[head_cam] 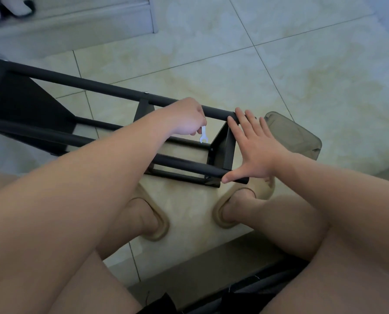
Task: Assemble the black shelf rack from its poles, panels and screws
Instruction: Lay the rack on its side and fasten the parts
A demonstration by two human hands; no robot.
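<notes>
Right hand [254, 150] spread flat, bracing rack [112, 89] end; left hand [186, 118] pinches wrench [203, 134]. Seat wrench squarely on rack-end screw [211, 150]; hold rack steady.

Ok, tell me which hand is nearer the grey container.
Right. The right hand presses the rack end beside the container; the left hand, pinching a wrench, is farther left.

Rack [112, 89] lying on floor [302, 64] before feet, container [302, 134] right of its end, wrench [204, 137] above it
</notes>
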